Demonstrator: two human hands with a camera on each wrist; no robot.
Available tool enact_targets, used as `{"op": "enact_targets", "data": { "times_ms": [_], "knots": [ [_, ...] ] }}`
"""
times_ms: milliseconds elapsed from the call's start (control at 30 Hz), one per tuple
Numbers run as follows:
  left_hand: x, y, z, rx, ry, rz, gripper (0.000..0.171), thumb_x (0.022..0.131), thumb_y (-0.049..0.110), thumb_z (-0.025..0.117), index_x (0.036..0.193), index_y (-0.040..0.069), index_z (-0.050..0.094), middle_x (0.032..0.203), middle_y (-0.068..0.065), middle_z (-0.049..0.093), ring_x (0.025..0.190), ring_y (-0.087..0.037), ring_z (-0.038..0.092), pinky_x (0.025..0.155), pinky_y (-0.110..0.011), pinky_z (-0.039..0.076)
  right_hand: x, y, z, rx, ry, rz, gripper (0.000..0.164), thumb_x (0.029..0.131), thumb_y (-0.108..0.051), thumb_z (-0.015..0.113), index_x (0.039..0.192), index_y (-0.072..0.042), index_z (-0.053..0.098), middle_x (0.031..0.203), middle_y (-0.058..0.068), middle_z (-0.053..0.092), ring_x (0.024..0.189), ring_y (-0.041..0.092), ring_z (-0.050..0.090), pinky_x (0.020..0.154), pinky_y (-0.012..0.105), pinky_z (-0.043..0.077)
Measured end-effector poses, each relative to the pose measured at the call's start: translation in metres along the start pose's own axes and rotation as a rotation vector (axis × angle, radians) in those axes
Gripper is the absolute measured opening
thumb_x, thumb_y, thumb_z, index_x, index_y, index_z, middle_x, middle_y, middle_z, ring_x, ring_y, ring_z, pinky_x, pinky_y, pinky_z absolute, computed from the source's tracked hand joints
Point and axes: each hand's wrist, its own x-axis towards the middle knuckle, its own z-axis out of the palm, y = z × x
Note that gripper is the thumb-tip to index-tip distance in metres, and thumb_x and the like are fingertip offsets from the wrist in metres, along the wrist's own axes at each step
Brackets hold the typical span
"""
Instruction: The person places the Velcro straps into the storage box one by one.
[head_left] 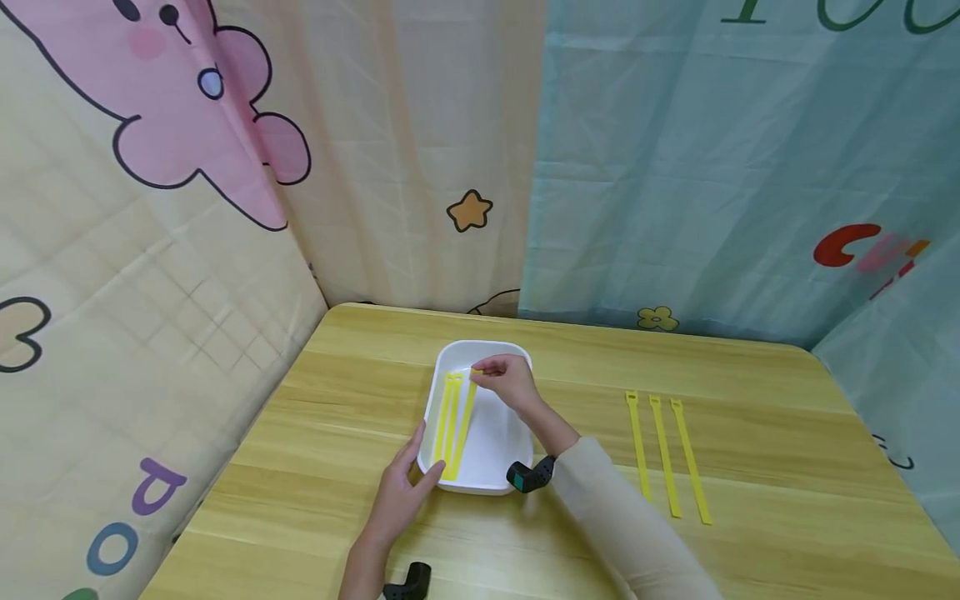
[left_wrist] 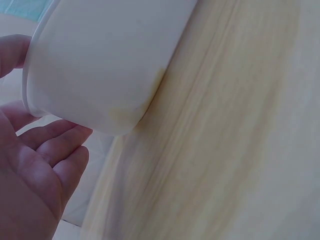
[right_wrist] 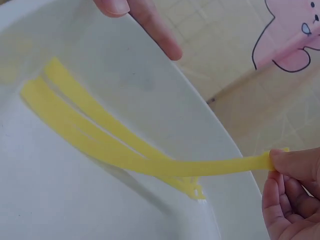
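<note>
A white tray holds two yellow cable ties lying side by side along its left part. My right hand pinches the slotted end of another yellow cable tie between thumb and fingers near the far rim. That tie slants down, its other end low in the tray beside the two. My left hand holds the tray at its near left corner, thumb over the rim and a finger along the outer wall. In the left wrist view, the other fingers of this hand are loosely bent beside the tray wall.
Three more yellow cable ties lie apart in a row on the wooden table, right of the tray. Printed curtains hang behind the table and at its sides. A black wrist device sits above the tray's near right corner.
</note>
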Motion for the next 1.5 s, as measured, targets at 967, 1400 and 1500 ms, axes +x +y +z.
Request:
{"op": "enact_targets", "data": {
  "times_ms": [967, 1400, 1500],
  "knots": [
    [-0.007, 0.037, -0.006, 0.014, -0.006, -0.019, 0.064, 0.088, 0.012, 0.062, 0.141, -0.002, 0.03, 0.142, -0.021, 0.03, 0.129, -0.037, 0.028, 0.103, -0.047, 0.024, 0.026, 0.021, 0.015, -0.097, 0.003, 0.105, 0.013, 0.077, -0.005, 0.073, 0.088, 0.001, 0.07, 0.08, 0.006, 0.065, 0.074, 0.016, 0.058, 0.065, 0.024, 0.052],
    [-0.001, 0.008, -0.001, 0.012, 0.01, 0.004, 0.065, 0.088, 0.016, 0.063, 0.143, 0.004, 0.031, 0.143, -0.016, 0.031, 0.13, -0.036, 0.029, 0.103, -0.048, 0.024, 0.033, 0.029, 0.02, -0.117, -0.009, 0.134, 0.012, 0.078, -0.005, 0.073, 0.088, -0.001, 0.071, 0.079, 0.005, 0.065, 0.073, 0.014, 0.058, 0.065, 0.023, 0.052],
    [0.001, -0.002, 0.001, 0.011, 0.008, 0.004, 0.067, 0.087, 0.02, 0.064, 0.144, 0.009, 0.03, 0.144, -0.014, 0.031, 0.13, -0.034, 0.028, 0.103, -0.048, 0.024, 0.033, 0.031, 0.02, -0.122, -0.011, 0.135, 0.012, 0.078, -0.005, 0.073, 0.089, -0.001, 0.071, 0.08, 0.005, 0.065, 0.072, 0.014, 0.058, 0.065, 0.023, 0.052]
  ]
}}
